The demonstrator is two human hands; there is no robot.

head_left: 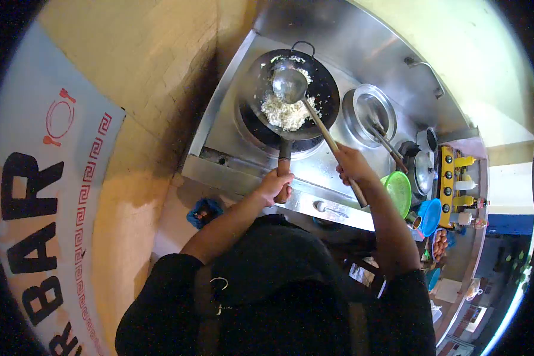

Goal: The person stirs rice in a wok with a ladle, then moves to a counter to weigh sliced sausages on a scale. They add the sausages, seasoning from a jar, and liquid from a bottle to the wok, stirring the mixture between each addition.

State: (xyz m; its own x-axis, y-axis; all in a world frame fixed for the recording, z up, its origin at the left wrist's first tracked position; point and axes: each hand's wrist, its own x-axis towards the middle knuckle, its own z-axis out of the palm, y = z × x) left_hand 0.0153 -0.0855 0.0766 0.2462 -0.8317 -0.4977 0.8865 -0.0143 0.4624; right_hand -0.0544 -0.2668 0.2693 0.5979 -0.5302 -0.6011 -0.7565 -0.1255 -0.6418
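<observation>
White rice (pixel 286 114) with bits of green lies in a dark wok (pixel 325 89) over the stove's burner. My left hand (pixel 274 187) is wrapped round the wok's wooden handle, near its end. In my right hand (pixel 353 164) is the long wooden handle of a ladle (pixel 289 85). The ladle's round metal bowl sits over the rice inside the wok, hiding part of it. Some grains cling to the wok's sides.
Right of the wok stands a metal pot (pixel 353 118) with a long-handled utensil (pixel 391 144) in it. Beyond are a green basin (pixel 397 193), a lidded pan (pixel 422 172), a blue bowl (pixel 429 217) and squeeze bottles (pixel 464 185). A spoon (pixel 329 208) lies on the stove's front ledge.
</observation>
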